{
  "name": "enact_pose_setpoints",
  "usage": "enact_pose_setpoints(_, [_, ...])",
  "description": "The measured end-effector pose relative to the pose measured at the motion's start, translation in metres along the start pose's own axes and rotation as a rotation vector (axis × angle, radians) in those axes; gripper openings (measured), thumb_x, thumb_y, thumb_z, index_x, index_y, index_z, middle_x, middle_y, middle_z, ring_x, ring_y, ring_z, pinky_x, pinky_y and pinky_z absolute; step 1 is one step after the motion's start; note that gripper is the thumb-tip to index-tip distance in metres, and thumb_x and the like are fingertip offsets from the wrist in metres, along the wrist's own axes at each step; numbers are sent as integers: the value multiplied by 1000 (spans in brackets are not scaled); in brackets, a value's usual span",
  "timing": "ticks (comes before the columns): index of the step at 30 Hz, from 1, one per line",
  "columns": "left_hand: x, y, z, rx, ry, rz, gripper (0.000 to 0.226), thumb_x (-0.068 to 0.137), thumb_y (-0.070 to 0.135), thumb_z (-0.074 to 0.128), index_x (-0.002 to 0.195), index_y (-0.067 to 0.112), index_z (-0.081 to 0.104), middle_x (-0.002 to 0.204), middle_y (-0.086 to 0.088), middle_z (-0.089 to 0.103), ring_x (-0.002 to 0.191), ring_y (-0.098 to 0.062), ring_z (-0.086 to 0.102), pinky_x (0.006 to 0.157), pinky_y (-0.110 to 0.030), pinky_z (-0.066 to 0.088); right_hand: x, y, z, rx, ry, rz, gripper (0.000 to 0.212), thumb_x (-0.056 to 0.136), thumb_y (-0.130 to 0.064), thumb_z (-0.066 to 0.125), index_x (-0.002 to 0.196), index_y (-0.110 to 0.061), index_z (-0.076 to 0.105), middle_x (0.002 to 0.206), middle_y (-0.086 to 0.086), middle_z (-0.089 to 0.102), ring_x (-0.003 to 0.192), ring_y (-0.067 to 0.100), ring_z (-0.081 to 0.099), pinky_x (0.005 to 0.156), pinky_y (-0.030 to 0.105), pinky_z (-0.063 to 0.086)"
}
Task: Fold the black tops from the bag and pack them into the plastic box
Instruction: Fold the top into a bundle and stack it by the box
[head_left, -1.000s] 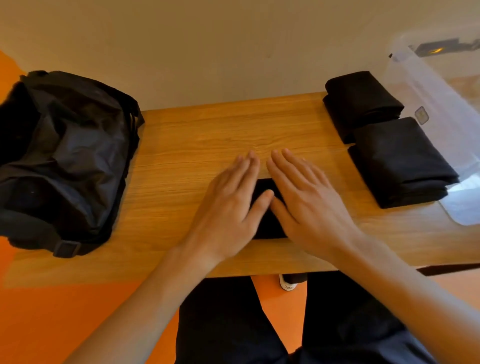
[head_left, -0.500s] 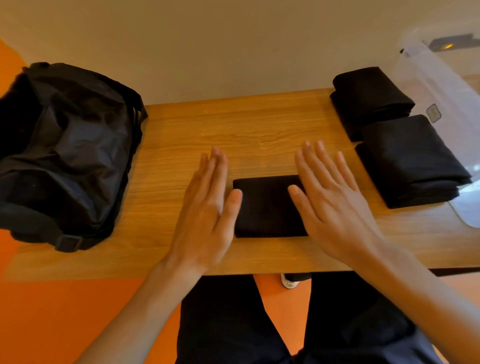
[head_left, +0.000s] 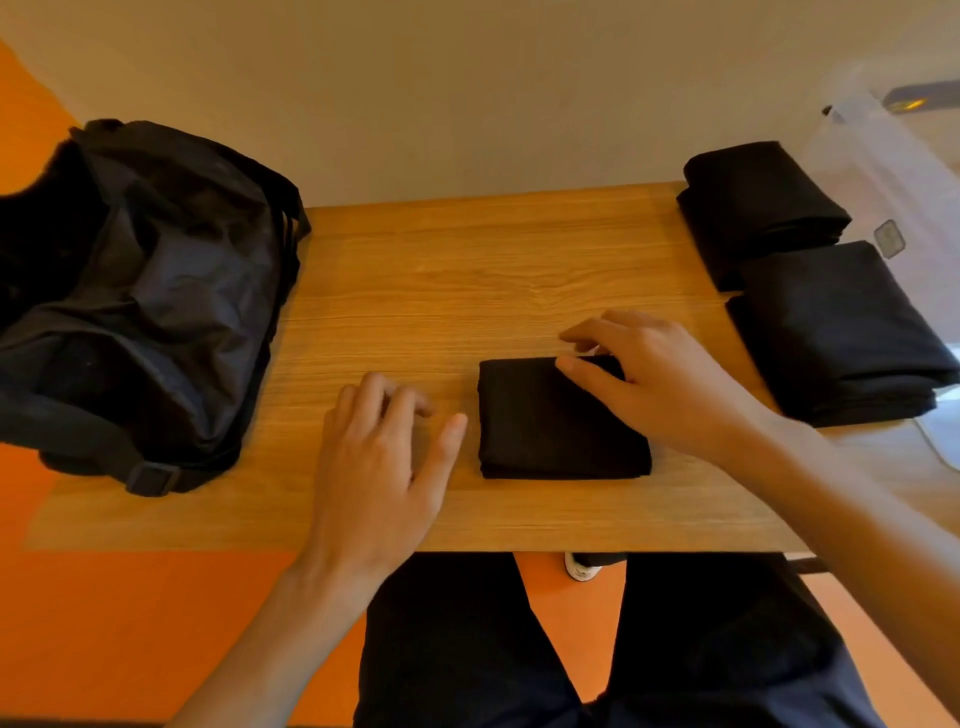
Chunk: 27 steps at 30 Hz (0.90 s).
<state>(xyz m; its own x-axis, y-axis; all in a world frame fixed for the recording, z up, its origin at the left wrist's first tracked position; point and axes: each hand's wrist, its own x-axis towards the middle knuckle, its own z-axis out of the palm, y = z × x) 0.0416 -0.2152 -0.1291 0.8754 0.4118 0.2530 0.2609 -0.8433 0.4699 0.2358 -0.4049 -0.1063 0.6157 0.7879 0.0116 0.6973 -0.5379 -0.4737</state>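
We look down on a wooden table (head_left: 441, 270). A black bag (head_left: 156, 291) slumps over its left end, and a clear plastic box (head_left: 883, 166) stands at the right edge, only partly in view. Beside the box lie two larger bundles touching each other, the far folded top (head_left: 758, 208) and the near folded top (head_left: 841, 332). The small folded top (head_left: 550, 421) sits near the front middle of the table. Our right hand (head_left: 660, 384) pinches its far right corner, thumb on top and fingers curled behind the edge. Our left hand (head_left: 379, 467) rests on the wood just left of it, loosely curled and holding nothing. We judge the step to be lifting this top toward the box. It should go best if the left hand slides under the near edge, so the layers stay stacked and travel flat. We count one table, one bag, one box, three folded black tops and two hands.
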Motion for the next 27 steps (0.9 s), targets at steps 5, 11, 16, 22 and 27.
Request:
enact_pose_setpoints(5, [15,33,9,23,-234,-144,60,80,84,47,91,26,60,98,11,47,100,-9,43,87,-26,42,42,-17,-8,-120,-329,61,46,84,-67,64,111,-30,62,103,-10,60,96,11,55,80,32,48])
enact_pose_setpoints(11, [42,38,16,-67,-312,-123,34,85,54,73,100,28,58,104,12,46,108,-10,44,87,-21,35,23,-3,-14,-6,-386,224,36,91,-58,64,95,-22,66,90,-2,65,82,13,61,73,30,51])
enact_pose_setpoints(16, [42,52,12,-45,-27,32,34,93,41,65,120,21,60,121,6,48,116,-13,48,99,-33,45,-28,11,-12,-82,-213,371,46,90,-62,61,81,-18,64,78,-1,65,74,16,61,70,34,52])
enact_pose_setpoints(22, [-34,89,44,268,-268,331,74,104,62,34,159,13,31,170,-8,19,159,-22,7,127,-43,18,-11,23,0,-142,13,-170,59,98,-62,34,144,-29,51,151,-3,48,142,19,38,117,43,34])
enact_pose_setpoints(27, [-60,79,47,330,-365,410,74,105,62,29,164,18,19,172,-4,12,159,-21,6,127,-45,19,2,32,18,-156,-232,-192,67,101,-63,13,158,-33,29,169,-7,17,156,9,2,126,32,1])
